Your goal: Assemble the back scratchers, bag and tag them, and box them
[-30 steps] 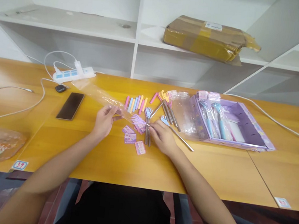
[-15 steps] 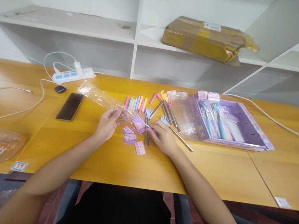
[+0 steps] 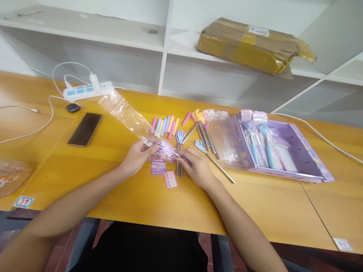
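Observation:
My left hand [image 3: 140, 155] pinches a long clear plastic bag [image 3: 127, 115] near its opening. A purple claw-shaped back scratcher head [image 3: 164, 148] lies inside the bag's mouth. My right hand [image 3: 194, 165] grips the metal rod of that back scratcher, just right of the head. Small purple printed cards [image 3: 158, 167] and a pink card [image 3: 170, 179] lie on the table below the hands. Beside my right hand lie a blue back scratcher [image 3: 217, 165] and another blue-headed one [image 3: 180, 136], its rod partly behind the fingers. Coloured handle sleeves [image 3: 164, 126] stand in a row behind.
Yellow and pink back scratchers [image 3: 203, 127] lie by a stack of clear bags [image 3: 224, 140]. A purple box [image 3: 315, 163] at the right holds bagged scratchers. At the left are a phone [image 3: 85, 129] and a power strip [image 3: 88, 92]. A taped carton [image 3: 242, 47] sits on the shelf.
My left hand has moved right and slightly down, bringing the bag over the purple scratcher head, which was outside its mouth before. My right hand has hardly moved.

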`<state>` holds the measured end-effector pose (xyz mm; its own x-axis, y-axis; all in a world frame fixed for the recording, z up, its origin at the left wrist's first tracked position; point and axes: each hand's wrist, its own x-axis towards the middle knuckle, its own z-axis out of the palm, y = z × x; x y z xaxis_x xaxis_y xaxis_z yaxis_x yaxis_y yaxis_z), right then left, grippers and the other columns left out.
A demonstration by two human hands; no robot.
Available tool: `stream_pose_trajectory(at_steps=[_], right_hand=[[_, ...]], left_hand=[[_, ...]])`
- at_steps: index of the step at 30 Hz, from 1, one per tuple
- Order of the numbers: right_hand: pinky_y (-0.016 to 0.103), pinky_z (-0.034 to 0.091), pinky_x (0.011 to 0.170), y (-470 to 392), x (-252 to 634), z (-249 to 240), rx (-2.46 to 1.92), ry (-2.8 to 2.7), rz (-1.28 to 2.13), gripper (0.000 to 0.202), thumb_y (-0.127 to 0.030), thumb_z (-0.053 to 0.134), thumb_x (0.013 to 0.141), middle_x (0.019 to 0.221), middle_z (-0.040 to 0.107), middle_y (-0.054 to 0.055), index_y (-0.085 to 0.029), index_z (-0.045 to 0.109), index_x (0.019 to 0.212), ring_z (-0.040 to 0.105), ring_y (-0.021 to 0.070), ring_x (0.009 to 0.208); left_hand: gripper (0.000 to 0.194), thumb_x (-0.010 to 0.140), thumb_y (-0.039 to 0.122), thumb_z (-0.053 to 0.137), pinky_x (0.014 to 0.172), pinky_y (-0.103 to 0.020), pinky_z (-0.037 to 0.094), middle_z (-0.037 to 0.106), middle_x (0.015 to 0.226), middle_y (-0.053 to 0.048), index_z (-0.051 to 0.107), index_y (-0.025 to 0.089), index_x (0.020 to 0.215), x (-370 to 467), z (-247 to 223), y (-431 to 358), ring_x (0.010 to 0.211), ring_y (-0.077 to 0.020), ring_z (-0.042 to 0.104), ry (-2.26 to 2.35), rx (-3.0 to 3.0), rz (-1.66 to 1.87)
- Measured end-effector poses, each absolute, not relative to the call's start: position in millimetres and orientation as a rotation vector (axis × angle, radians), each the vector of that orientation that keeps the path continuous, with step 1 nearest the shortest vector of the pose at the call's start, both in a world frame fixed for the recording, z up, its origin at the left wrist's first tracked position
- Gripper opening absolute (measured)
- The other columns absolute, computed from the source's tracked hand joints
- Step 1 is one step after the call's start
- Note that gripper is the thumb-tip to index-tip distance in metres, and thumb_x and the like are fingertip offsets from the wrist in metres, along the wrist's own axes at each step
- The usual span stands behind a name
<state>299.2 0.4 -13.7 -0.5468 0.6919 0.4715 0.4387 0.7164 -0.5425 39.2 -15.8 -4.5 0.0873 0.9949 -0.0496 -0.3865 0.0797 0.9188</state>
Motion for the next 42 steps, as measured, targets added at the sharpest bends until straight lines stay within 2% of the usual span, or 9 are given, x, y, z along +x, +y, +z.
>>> stream_pose_trajectory(at_steps=[4, 8, 11, 14, 21, 27, 32, 37, 42], right_hand=[[0.033, 0.053, 0.073, -1, 297, -13, -0.947, -2.181, 0.586, 0.041, -0.042, 0.063, 0.107, 0.091, 0.066, 0.004, -0.025, 0.062, 0.144, 0.063, 0.0202, 0.077], [0.03, 0.047, 0.063, -2, 298, -9, -1.032, -2.131, 0.792, 0.051, -0.05, 0.066, 0.103, 0.081, 0.064, 0.0, -0.023, 0.058, 0.146, 0.058, 0.0172, 0.064], [0.029, 0.044, 0.064, -1, 299, -5, -1.055, -2.191, 0.857, 0.033, -0.049, 0.054, 0.109, 0.077, 0.065, 0.001, -0.021, 0.071, 0.117, 0.058, 0.0173, 0.066], [0.029, 0.043, 0.066, 1, 300, -3, -1.032, -2.204, 0.859, 0.042, -0.05, 0.047, 0.112, 0.074, 0.065, 0.002, -0.02, 0.07, 0.091, 0.059, 0.0175, 0.068], [0.028, 0.045, 0.07, 1, 296, -8, -0.955, -2.195, 0.921, 0.041, -0.052, 0.05, 0.11, 0.082, 0.07, 0.003, -0.021, 0.077, 0.106, 0.061, 0.0173, 0.072], [0.029, 0.045, 0.065, -3, 290, -15, -1.053, -2.131, 0.958, 0.037, -0.054, 0.06, 0.105, 0.08, 0.07, 0.003, -0.021, 0.076, 0.101, 0.058, 0.0173, 0.067], [0.031, 0.051, 0.065, 2, 290, -21, -1.042, -1.884, 1.201, 0.034, -0.055, 0.067, 0.099, 0.095, 0.077, 0.004, -0.023, 0.071, 0.111, 0.064, 0.0175, 0.069], [0.03, 0.053, 0.062, 6, 293, -23, -1.035, -1.808, 1.287, 0.033, -0.055, 0.074, 0.094, 0.084, 0.075, 0.002, -0.023, 0.072, 0.101, 0.065, 0.0164, 0.064], [0.029, 0.053, 0.06, 1, 293, -18, -0.993, -1.787, 1.36, 0.034, -0.053, 0.079, 0.09, 0.074, 0.071, -0.001, -0.022, 0.071, 0.1, 0.064, 0.0154, 0.061]], left_hand=[[0.043, 0.079, 0.042, 0.093, 0.082, -0.038, 0.068, 0.08, 0.104, -0.008, 0.076, 0.015, 0.108, 40, -9, -17, 0.092, -0.0232, 0.078, 0.897, 0.927, 1.206], [0.041, 0.075, 0.04, 0.095, 0.078, -0.036, 0.067, 0.079, 0.099, -0.005, 0.075, 0.016, 0.103, 33, 0, -12, 0.085, -0.0196, 0.077, 0.92, 0.89, 1.359], [0.039, 0.073, 0.038, 0.096, 0.077, -0.032, 0.066, 0.078, 0.097, -0.002, 0.075, 0.017, 0.097, 22, 10, -4, 0.081, -0.0152, 0.075, 0.917, 0.809, 1.496], [0.037, 0.072, 0.039, 0.096, 0.077, -0.031, 0.066, 0.077, 0.092, -0.001, 0.074, 0.017, 0.093, 13, 15, 1, 0.078, -0.0138, 0.074, 0.919, 0.793, 1.51], [0.037, 0.077, 0.043, 0.093, 0.073, -0.03, 0.065, 0.08, 0.09, -0.006, 0.078, 0.015, 0.095, 19, 6, -7, 0.079, -0.0179, 0.076, 0.983, 0.975, 1.368], [0.04, 0.082, 0.048, 0.089, 0.08, -0.036, 0.065, 0.083, 0.092, -0.011, 0.08, 0.013, 0.097, 27, -10, -15, 0.08, -0.0226, 0.078, 0.998, 1.147, 1.095], [0.039, 0.077, 0.048, 0.092, 0.075, -0.034, 0.064, 0.081, 0.087, -0.007, 0.078, 0.014, 0.09, 19, -3, -8, 0.077, -0.0202, 0.076, 1.067, 1.034, 1.321], [0.044, 0.068, 0.045, 0.099, 0.074, -0.032, 0.064, 0.079, 0.083, -0.005, 0.073, 0.014, 0.087, 18, 8, -4, 0.075, -0.0177, 0.076, 0.99, 0.827, 1.381], [0.045, 0.069, 0.044, 0.099, 0.076, -0.032, 0.063, 0.079, 0.084, -0.006, 0.073, 0.012, 0.089, 22, 7, -6, 0.072, -0.0161, 0.075, 0.961, 0.794, 1.35]])
